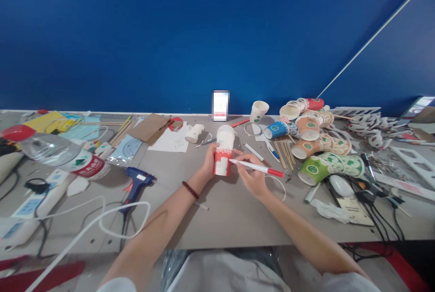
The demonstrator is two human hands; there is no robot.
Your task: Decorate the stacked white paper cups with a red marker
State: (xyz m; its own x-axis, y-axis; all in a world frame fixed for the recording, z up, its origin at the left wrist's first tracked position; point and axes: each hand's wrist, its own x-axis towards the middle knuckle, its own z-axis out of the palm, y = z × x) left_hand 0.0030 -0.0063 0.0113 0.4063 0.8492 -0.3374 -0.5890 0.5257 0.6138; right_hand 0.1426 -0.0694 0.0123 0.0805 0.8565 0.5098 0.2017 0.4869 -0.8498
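My left hand (209, 161) is wrapped round the left side of a red and white paper cup (223, 165), near the middle of the table. A white cup (225, 137) joins its upper end, and whether the two are fixed together cannot be seen. Between the fingers of my right hand (249, 175) is a white marker with a red end (263, 168). The marker's tip points left and meets or nearly meets the red cup's right side. A pale patch shows on the cup's red surface.
Stacked coloured cups (314, 169) lie at the right, beside wooden sticks (284, 152). A blue glue gun (137, 185), a plastic bottle (64, 154) and a power strip (37, 206) are at the left. A phone (220, 105) stands at the back. A white cable (102, 210) loops across the left.
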